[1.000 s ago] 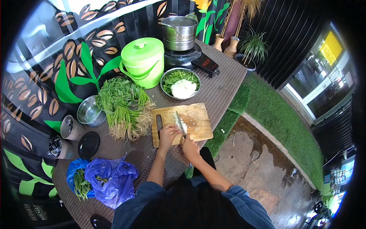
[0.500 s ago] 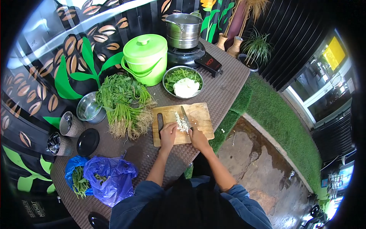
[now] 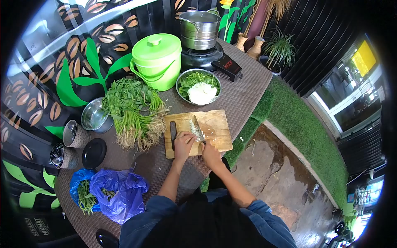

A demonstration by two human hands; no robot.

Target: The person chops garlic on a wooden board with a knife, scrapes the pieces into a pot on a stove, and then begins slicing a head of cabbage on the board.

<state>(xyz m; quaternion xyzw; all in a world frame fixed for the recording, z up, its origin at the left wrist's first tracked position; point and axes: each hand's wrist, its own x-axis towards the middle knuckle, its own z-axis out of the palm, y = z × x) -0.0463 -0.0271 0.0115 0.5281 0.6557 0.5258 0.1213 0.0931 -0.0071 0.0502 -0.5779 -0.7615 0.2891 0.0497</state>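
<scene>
My right hand (image 3: 211,154) is wrapped round the handle of a kitchen knife (image 3: 198,127), its blade pointing away from me over a wooden cutting board (image 3: 218,120). Small white chopped pieces that look like garlic (image 3: 192,126) lie along the blade's left side, with a few bits to its right. Close by the blade, my left hand (image 3: 183,145) has its fingers drawn together, the tips at the white pieces. The palm rests near the board's dark handle slot (image 3: 173,129).
Beyond the board stands a metal bowl (image 3: 178,91) of greens and white slices. Rooted leafy greens (image 3: 134,111) lie left, near an empty steel bowl (image 3: 93,118). A lidded green bucket (image 3: 157,62) and a pot (image 3: 200,33) on a stove (image 3: 198,58) stand behind. Blue plastic bags (image 3: 120,194) sit front left.
The knife and my right hand have shifted slightly left, closer to my left hand. My left fingers have stretched a little to the right, towards the blade.
</scene>
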